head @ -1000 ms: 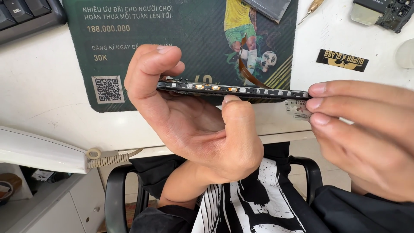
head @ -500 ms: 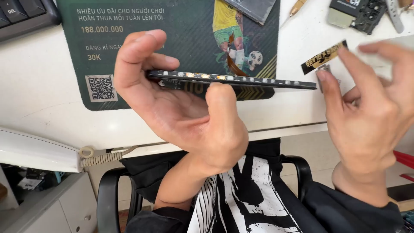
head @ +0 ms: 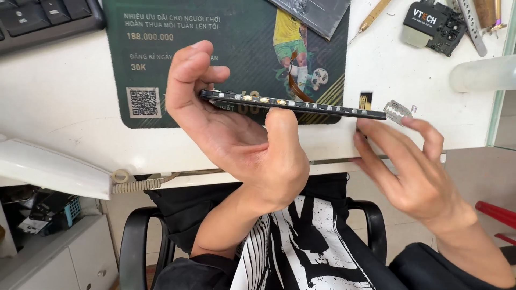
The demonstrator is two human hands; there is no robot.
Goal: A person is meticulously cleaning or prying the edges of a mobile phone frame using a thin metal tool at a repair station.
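The left hand (head: 236, 134) pinches a thin dark phone frame (head: 293, 104) edge-on, thumb pressing its near side and fingers curled over the far side at its left end; that grip is narrow and firm, holding the frame level above the near edge of the surface (head: 64, 113). Half a second ago the right hand (head: 414, 166) was away from the frame, picking at a small black-and-gold strip further right; a second ago its fingertips rested on the frame's right end. Now it has come back with a razor blade (head: 399, 111) held between fingertips, the blade just beside or touching the frame's right tip. So the work has moved from bare fingers to a tool at that end. The right grip is closed thinly on the blade.

Behind the frame lies a dark green mat (head: 231, 48). A keyboard (head: 43, 21) sits at the far left corner, and a small black module (head: 434, 27) and a screwdriver (head: 370, 19) lie toward the far right.
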